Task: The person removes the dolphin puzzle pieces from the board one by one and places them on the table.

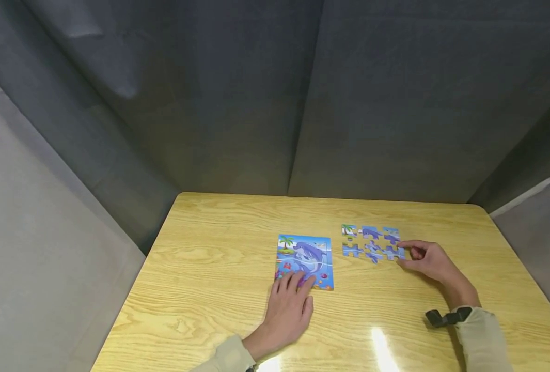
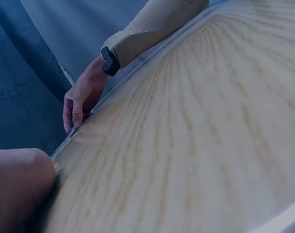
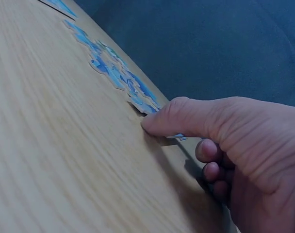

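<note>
Near the table's (image 1: 186, 289) far edge, neighbouring pieces (image 1: 370, 233) risked being jostled if the puzzle piece (image 1: 390, 253) pinched by the right hand (image 1: 428, 259) was dragged; the left hand (image 1: 287, 312) was relaxed.

Smooth, wood-grained table (image 1: 200, 268) with glossy glare, cardboard-like puzzle pieces (image 1: 373, 248) and dolphin picture (image 1: 304, 258), matt cloth curtain (image 1: 237, 103).

- From the head: looks forward and down over the wood-grain table (image 1: 209, 310).
- From the left wrist: skims it, tilted, toward the right hand (image 2: 83, 99), frame left.
- From the right wrist, close: faces jigsaw pieces (image 3: 119, 76), upper left, shared with the head view.
</note>
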A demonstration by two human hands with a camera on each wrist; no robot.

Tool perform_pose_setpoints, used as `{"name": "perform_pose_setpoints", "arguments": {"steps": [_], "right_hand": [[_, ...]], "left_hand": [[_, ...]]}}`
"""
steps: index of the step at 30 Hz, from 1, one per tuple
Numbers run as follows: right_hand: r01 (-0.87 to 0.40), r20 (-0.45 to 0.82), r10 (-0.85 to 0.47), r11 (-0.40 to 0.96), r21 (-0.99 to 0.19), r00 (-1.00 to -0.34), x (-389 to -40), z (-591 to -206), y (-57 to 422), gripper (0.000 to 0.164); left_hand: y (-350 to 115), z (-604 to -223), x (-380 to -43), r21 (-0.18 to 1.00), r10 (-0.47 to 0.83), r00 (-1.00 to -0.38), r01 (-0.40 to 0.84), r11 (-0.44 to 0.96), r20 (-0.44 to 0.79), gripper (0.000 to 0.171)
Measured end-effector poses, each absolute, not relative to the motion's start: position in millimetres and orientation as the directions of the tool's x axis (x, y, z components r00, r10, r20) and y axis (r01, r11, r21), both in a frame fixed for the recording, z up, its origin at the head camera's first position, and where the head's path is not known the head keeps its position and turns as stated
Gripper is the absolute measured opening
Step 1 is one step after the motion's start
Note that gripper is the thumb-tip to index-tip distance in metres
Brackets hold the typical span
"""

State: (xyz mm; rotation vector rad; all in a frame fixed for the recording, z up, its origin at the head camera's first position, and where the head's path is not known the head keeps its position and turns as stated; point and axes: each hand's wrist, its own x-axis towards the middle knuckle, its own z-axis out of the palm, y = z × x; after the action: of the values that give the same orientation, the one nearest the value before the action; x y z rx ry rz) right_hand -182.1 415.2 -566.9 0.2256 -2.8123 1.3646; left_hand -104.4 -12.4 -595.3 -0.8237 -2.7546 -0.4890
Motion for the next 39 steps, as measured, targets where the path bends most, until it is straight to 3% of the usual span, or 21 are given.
{"name": "perform_pose_setpoints", "arguments": {"steps": [10,22,28,33,39], "right_hand": [[-0.086,-0.024,-0.184,0.568,-0.818,-0.983,-186,-561,421,0.046],[-0.155,0.109,-0.119,0.512,-0.845,-0.987,-181,-565,401,0.045],[-0.19,0.135,-0.142,0.521,-0.832,-0.981,-182,-552,361,0.036],[-0.311,0.193,-0.277,0.492,-0.813,-0.941,-194,-542,310,0.029],[-0.409,0.189,-0.447,0.469,-0.783,-0.874,-201,-534,243,0.029]], "left_hand": [[-12,-597,-105,0.235,0.487,-0.815,0.564,0.792,0.315,0.047],[-12,-595,-112,0.232,0.46,-0.809,0.557,0.797,0.365,0.04],[-12,-593,-122,0.239,0.437,-0.817,0.541,0.806,0.377,0.034],[-12,-592,-131,0.261,0.42,-0.819,0.537,0.802,0.392,0.033],[-23,-594,-141,0.416,0.349,-0.844,0.511,0.752,0.407,0.037]]}}
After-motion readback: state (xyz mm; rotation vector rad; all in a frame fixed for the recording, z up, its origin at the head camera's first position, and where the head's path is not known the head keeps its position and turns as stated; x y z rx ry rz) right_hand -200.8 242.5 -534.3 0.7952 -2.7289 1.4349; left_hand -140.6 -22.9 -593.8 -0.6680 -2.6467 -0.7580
